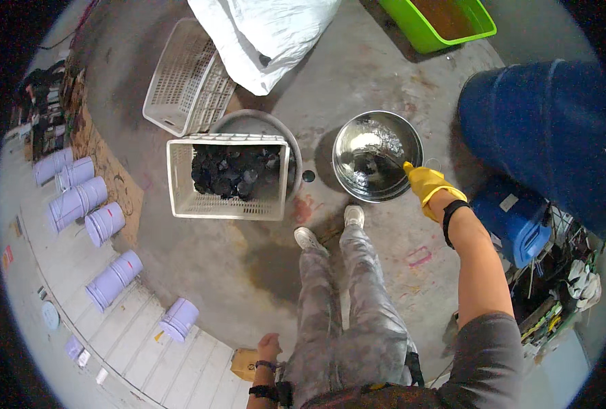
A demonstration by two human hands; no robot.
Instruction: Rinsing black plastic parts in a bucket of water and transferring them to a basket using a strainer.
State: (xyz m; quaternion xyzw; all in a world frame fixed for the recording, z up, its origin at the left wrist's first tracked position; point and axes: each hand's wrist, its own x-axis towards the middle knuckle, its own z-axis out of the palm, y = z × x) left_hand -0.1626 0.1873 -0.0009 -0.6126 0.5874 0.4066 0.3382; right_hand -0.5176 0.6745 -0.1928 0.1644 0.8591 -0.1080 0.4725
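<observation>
My right hand (428, 185), in a yellow glove, is at the right rim of a round shiny metal pot (338, 174). Its fingers are closed around a thin handle (390, 159) that reaches into the pot. The handle's far end is lost in the dark, glossy liquid (368, 160), so its kind cannot be made out. My bare left hand (269, 347) hangs low beside my left leg, fingers curled, with nothing visible in it. Left of the pot, a white plastic crate (228, 210) holds many dark, flat pieces (224, 170); it sits over a round grey tub (296, 146).
Stacked white crates (170, 85) and a white sack (276, 34) stand beyond. A green tub (426, 37) holds brown liquid. Blue drums (535, 123) and a blue container (511, 211) line the right. Several lilac buckets (105, 223) are at left, a cardboard box (244, 365) near my left hand.
</observation>
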